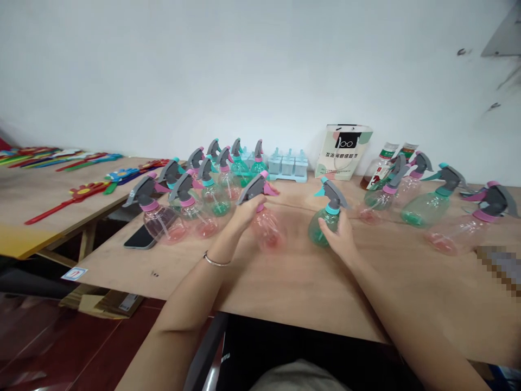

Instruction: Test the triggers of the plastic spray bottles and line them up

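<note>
My left hand [253, 209] is closed around the neck of a pink spray bottle [266, 231] with a grey and pink trigger head. The bottle's lower part is blurred, and I cannot tell whether it touches the table. To the right, my right hand [342, 236] wraps round the body of a green spray bottle [317, 228], which has a grey and turquoise head. Its fingers are mostly behind the bottle, with the thumb in front. More spray bottles stand close by on both sides, such as a pink one [163, 224] on the left and a green one [425, 209] on the right.
The wooden table [285, 288] holds a phone [140, 237], a light blue ice-pop mould [288, 167], a paper bag [342, 152] and a labelled brown bottle [378, 165] by the wall. Colourful hand clappers [87, 193] lie on another table at left.
</note>
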Motion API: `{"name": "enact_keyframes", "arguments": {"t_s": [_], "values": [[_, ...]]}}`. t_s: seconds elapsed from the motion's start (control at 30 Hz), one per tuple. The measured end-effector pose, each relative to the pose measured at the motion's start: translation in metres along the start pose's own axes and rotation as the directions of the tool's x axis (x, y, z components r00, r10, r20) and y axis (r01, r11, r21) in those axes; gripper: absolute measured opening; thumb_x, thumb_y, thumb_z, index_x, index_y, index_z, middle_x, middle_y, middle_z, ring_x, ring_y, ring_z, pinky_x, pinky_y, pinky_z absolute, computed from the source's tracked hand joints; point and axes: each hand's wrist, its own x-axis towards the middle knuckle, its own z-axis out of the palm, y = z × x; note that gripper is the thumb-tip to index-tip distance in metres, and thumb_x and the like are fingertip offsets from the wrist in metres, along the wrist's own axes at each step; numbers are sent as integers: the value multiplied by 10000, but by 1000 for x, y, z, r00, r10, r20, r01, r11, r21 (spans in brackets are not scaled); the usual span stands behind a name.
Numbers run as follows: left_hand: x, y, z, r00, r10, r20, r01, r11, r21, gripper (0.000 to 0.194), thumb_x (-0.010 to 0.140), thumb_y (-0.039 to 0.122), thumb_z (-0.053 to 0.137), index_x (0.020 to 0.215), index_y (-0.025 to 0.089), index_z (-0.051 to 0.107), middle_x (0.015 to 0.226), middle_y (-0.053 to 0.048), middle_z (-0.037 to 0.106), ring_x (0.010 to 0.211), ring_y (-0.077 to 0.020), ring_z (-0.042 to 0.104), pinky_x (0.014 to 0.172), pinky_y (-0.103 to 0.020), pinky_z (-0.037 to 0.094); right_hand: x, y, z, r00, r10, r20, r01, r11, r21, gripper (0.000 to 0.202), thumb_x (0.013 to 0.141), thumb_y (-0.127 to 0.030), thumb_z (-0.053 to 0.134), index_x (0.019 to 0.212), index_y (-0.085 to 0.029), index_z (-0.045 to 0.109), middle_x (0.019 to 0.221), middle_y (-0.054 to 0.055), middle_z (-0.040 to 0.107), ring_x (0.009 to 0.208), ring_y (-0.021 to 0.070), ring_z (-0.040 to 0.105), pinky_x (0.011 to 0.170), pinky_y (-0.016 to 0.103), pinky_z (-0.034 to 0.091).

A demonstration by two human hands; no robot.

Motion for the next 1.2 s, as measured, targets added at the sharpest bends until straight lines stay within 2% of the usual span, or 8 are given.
{"name": "enact_keyframes", "arguments": {"t_s": [0.1,0.27,0.33,0.47,0.6,0.73,0.87,1.2], "values": [[19,-9,-19,993,104,-58,-88,971,221,220,668,204,563,842,184,697,801,-22,689,758,-165,616,728,-284,502,0,0,0,1000,-3,0,3,1000,2,549,826,-491,616,1275,-196,498,1208,155,659,1117,312,636,963,499,502],[38,-41,-36,941,167,-294,-35,913,407,60,710,228,649,753,186,646,623,25,556,659,-152,585,667,-270,496,0,0,0,1000,11,13,-11,1000,2,535,827,-486,614,1262,-198,495,1202,156,660,1121,317,637,958,505,507],[37,-57,-37,938,196,-286,-64,909,413,177,722,279,694,868,193,642,714,8,609,723,-172,630,720,-296,528,0,-1,0,1000,2,15,-2,1000,6,514,828,-481,612,1245,-202,498,1192,153,664,1118,317,638,957,511,507],[32,-88,-41,943,211,-258,-63,873,483,581,635,368,817,1109,177,542,1007,-73,652,946,-247,667,884,-398,546,1,-2,-1,1000,-16,12,16,1000,17,491,832,-476,601,1229,-205,497,1171,150,668,1105,317,643,949,516,512],[36,-112,-45,942,233,-243,-39,793,608,705,650,393,829,1213,168,469,1207,-145,575,1194,-318,573,1056,-478,454,1,-3,0,999,-27,21,26,999,21,494,834,-481,589,1227,-199,489,1174,159,662,1120,320,638,953,514,511],[50,-119,-42,938,169,-302,105,694,712,865,671,436,836,1373,163,410,1345,-199,473,1334,-386,464,1148,-550,332,1,-3,0,999,-32,15,32,999,13,504,838,-495,580,1235,-200,486,1185,167,658,1124,326,635,956,520,505],[63,-117,-37,936,70,-346,218,655,723,988,675,475,837,1466,161,333,1383,-228,449,1371,-411,434,1141,-557,332,1,-2,0,1000,-29,11,29,1000,4,495,841,-510,580,1220,-202,497,1169,166,668,1105,327,642,946,514,508],[79,-123,-25,924,81,-373,173,782,599,1112,631,365,879,1493,88,234,1479,-317,401,1441,-418,365,1170,-544,286,0,-1,1,1000,-13,7,13,1000,11,487,843,-527,590,1200,-203,523,1138,152,679,1081,319,651,926,505,518]]}}
